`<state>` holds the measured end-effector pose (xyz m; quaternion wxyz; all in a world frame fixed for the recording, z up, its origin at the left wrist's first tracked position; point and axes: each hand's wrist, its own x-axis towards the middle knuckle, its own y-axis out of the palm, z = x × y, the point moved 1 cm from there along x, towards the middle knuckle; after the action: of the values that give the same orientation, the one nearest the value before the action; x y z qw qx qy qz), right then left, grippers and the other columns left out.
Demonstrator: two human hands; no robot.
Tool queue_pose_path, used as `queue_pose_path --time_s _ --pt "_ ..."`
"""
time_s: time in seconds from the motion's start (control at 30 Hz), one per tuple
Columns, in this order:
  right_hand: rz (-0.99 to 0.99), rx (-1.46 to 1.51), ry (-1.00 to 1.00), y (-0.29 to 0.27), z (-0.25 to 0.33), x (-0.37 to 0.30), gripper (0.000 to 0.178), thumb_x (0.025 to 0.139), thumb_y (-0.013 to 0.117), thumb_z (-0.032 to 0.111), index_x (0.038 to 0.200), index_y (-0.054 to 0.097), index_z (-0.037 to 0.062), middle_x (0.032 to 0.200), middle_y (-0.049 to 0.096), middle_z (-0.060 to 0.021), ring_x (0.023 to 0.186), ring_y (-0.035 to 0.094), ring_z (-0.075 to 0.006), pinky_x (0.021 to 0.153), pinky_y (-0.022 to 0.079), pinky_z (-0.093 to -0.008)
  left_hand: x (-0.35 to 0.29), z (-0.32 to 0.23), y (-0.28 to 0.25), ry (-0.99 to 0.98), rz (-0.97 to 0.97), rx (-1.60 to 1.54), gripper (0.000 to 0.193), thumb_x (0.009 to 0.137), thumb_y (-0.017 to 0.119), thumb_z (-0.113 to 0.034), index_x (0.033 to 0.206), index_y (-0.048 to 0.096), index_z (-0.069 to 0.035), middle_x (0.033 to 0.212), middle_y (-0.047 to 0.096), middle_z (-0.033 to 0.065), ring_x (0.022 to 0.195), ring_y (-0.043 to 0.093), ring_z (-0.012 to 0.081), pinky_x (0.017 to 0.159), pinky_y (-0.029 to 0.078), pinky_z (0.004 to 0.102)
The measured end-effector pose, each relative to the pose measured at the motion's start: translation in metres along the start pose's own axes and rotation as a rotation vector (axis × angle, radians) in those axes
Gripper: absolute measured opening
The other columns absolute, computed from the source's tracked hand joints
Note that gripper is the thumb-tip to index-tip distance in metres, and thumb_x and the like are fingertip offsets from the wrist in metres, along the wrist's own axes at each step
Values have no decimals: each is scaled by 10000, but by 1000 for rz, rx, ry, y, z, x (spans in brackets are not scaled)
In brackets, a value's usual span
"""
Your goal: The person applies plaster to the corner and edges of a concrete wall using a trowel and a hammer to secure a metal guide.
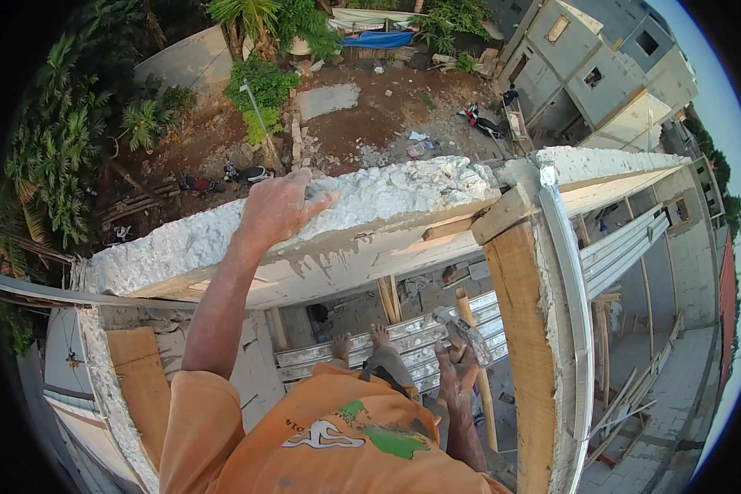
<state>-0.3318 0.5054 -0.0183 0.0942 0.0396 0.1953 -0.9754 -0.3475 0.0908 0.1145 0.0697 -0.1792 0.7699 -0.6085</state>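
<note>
The left hand [286, 207] lies on the rough top of the wall [403, 196], thumb spread; whether it grips, I cannot tell. Lower and to its right, the right hand [457, 375] is closed around a grey tool [471, 336]. Right of that hand stands a board [514, 317]; metal planks [407, 339] lie left of it.

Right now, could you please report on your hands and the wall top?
Left hand on rough wall top. Right hand holding cement-smeared tool. Wooden pole beside right hand.
</note>
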Motion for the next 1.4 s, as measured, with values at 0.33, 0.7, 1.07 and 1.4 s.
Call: queue_pose_path --time_s 0.33,0.7,1.07,1.4 --pt "448 527 -105 49 153 127 262 864 716 87 1084 620 -20 830 619 -51 682 579 -118 617 476 -258 -1 -3 1 43 -144 -26 592 849 637 -577 929 632 9 788 663 216 740 651 390 643 494 463" --pt "602 489 -307 110 211 181 420 876 742 125 1217 598 -75 1044 666 -109 947 587 -118 817 496 -273 9 -11 -7 -80 -68 -176 529 731 778 -488 913 669 -3 781 651 141 668 629 318 612 484 427" --pt "743 141 -757 137 213 196 373 902 645 185 1209 595 -22 1185 552 -239 1153 506 -408 1015 403 -522 11 -11 -4 -81 -99 -233 600 717 790 -494 1030 684 7 818 681 140 678 654 298 605 501 387" --pt "764 -12 -883 138 220 198 430 905 638 200 1243 557 -53 1225 518 -286 1229 446 -447 1105 324 -543 7 -3 -3 -88 -74 -203 623 702 791 -520 1025 699 4 780 673 161 657 643 306 610 496 395"
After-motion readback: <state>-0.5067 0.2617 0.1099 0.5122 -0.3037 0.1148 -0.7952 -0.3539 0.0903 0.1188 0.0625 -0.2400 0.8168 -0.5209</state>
